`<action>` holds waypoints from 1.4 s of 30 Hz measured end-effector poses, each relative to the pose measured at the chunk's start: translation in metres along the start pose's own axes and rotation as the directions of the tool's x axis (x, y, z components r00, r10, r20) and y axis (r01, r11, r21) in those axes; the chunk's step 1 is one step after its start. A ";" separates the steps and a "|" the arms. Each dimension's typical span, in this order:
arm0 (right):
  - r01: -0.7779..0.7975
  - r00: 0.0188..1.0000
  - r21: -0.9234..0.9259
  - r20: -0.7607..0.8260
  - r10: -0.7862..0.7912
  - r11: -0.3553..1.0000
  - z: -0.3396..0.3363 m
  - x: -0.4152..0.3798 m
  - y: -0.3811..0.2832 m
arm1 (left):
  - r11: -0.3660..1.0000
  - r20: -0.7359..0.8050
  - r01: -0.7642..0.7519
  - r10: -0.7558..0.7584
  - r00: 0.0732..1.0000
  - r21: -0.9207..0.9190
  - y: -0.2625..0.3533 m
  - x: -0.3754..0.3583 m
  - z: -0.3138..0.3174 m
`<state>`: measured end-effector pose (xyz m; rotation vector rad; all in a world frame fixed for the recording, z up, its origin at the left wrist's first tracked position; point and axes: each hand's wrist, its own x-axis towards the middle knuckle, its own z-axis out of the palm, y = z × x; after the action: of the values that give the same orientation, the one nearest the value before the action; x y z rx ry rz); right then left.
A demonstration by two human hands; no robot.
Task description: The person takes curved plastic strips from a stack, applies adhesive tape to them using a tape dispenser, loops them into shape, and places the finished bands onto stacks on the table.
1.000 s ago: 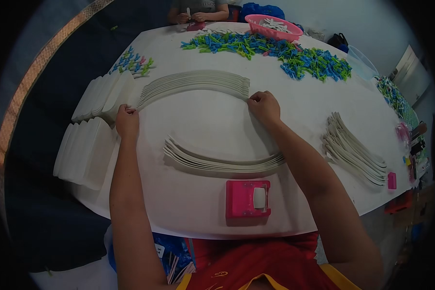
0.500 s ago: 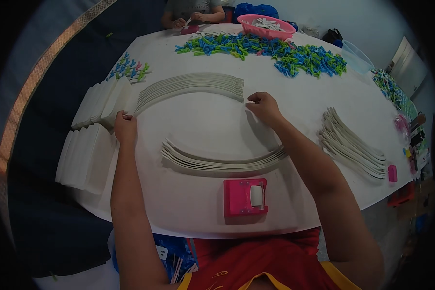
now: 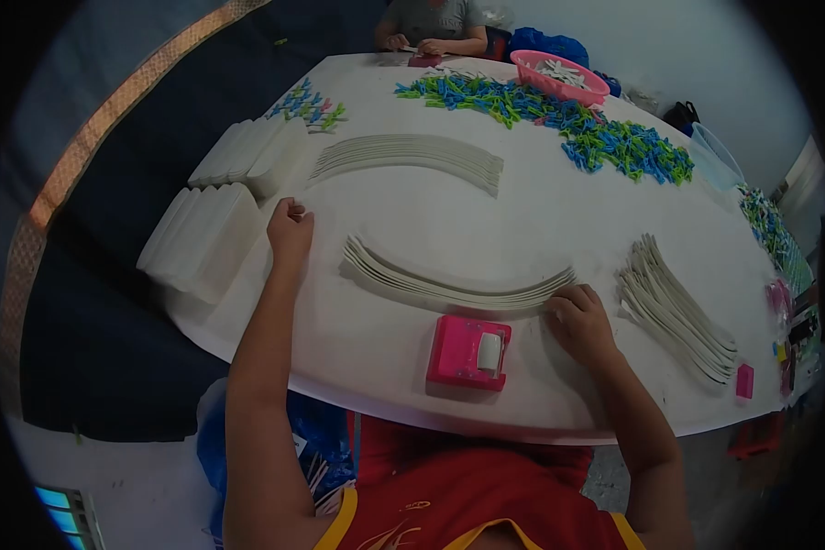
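Two fanned rows of thin, curved white strips lie on the table. The far row (image 3: 408, 156) arches away from me, while the near row (image 3: 449, 291) bows towards me. My right hand (image 3: 580, 321) is at the right end of the near row, its fingers closed on the end of a white strip there. Between the white containers and the near row, my left hand (image 3: 291, 229) hovers with curled fingers and no object visible in them. A pink tape dispenser (image 3: 467, 353) with a white roll sits just in front of the near row.
Stacked white containers (image 3: 206, 238) stand at the left. More curved strips (image 3: 674, 312) lie at right, near a small pink block (image 3: 744, 381). Blue and green clips (image 3: 628, 147) spread across the back beside a pink basket (image 3: 559, 78). Another person (image 3: 435, 27) sits at the far edge.
My right hand has moved from the far row's right end down to the near row's right end. My left hand has come away from the far row's left end. The view has shifted.
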<state>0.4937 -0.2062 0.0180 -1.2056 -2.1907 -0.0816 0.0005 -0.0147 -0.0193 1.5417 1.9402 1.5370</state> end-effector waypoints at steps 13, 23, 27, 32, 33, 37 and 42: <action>-0.013 0.999 -0.156 -0.039 0.007 0.988 -0.005 0.010 0.004 | 0.969 0.343 -0.191 0.234 0.910 -0.154 0.130 -0.140 -0.030; 0.045 0.998 0.142 0.034 -0.050 0.989 -0.051 0.046 -0.088 | 0.746 0.566 -0.629 0.622 0.541 -0.218 0.221 -0.207 -0.025; -0.058 0.997 0.360 0.064 0.037 0.931 -0.044 0.030 -0.076 | 0.739 0.625 -0.654 0.589 0.512 -0.160 0.200 -0.202 -0.042; -0.086 0.977 0.333 0.211 0.015 0.939 -0.033 0.031 -0.095 | 0.683 0.543 -0.665 0.697 0.469 -0.302 0.184 -0.210 -0.039; -0.086 0.973 0.346 0.230 0.004 0.934 -0.029 0.032 -0.097 | 0.685 0.543 -0.662 0.695 0.471 -0.302 0.182 -0.209 -0.039; 0.044 0.979 0.323 0.174 -0.105 0.946 -0.013 0.032 -0.090 | 0.652 0.534 -0.705 0.715 0.451 -0.279 0.172 -0.206 -0.042; 0.153 0.971 0.260 0.142 -0.194 0.954 0.001 0.033 -0.091 | 0.558 0.520 -0.777 0.774 0.361 -0.292 0.165 -0.197 -0.044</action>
<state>0.4099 -0.2340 0.0567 -0.9070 -2.3664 0.2218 0.1483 -0.2165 0.0545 2.7624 0.8026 0.9680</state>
